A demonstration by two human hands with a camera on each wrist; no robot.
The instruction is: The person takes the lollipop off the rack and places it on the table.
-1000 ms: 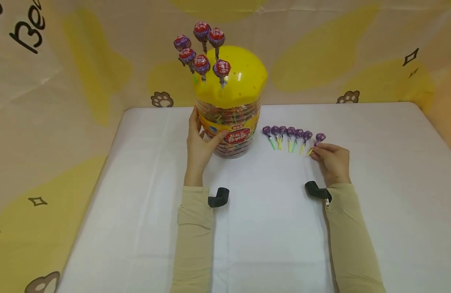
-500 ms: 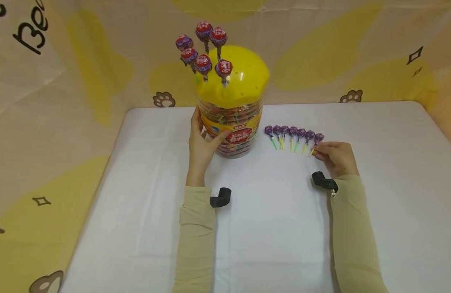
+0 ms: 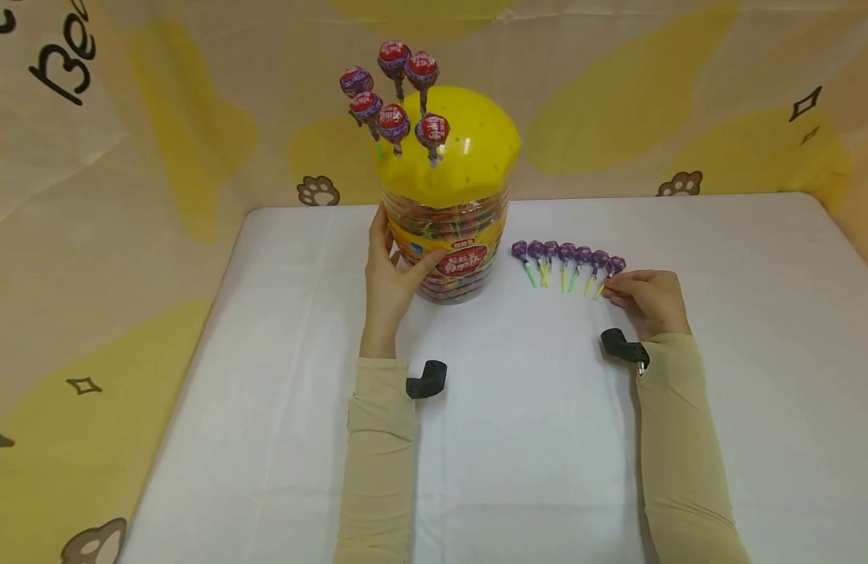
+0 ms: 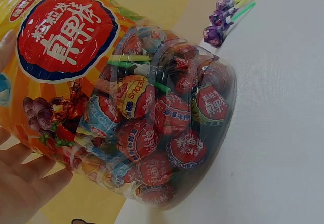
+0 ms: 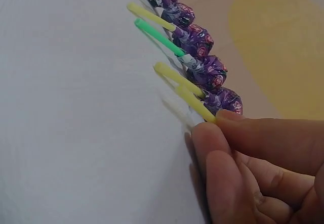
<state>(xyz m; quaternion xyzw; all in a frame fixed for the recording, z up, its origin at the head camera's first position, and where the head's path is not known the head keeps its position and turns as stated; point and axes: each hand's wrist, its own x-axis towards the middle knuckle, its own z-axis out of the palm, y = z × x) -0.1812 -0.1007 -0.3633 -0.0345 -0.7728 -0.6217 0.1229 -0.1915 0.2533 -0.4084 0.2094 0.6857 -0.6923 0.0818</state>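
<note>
My left hand (image 3: 388, 294) grips the side of a clear plastic candy jar (image 3: 469, 276), thumb across its label. In the left wrist view, wrapped lollipops (image 4: 186, 148) crowd inside the jar. Its domed yellow lid (image 3: 476, 153) carries several red-and-purple lollipops (image 3: 394, 123) standing up on the left part. To the right, my right hand (image 3: 652, 301) pinches a purple-wrapped lollipop (image 3: 616, 265) by its yellow stick (image 5: 192, 101), between thumb and fingertips. This lollipop is at the right end of a row of purple lollipops (image 3: 566, 251) lying on the table, heads away from me.
A white cloth covers the table (image 3: 533, 431). Behind it hangs a yellow-and-cream patterned backdrop (image 3: 610, 102). Black camera mounts (image 3: 428, 380) stick out from the wrists of both tan sleeves (image 3: 381, 454).
My right hand has brought its lollipop closer to the row, narrowing the gap to its neighbour. My left hand keeps its grip on the jar. The head view has shifted slightly.
</note>
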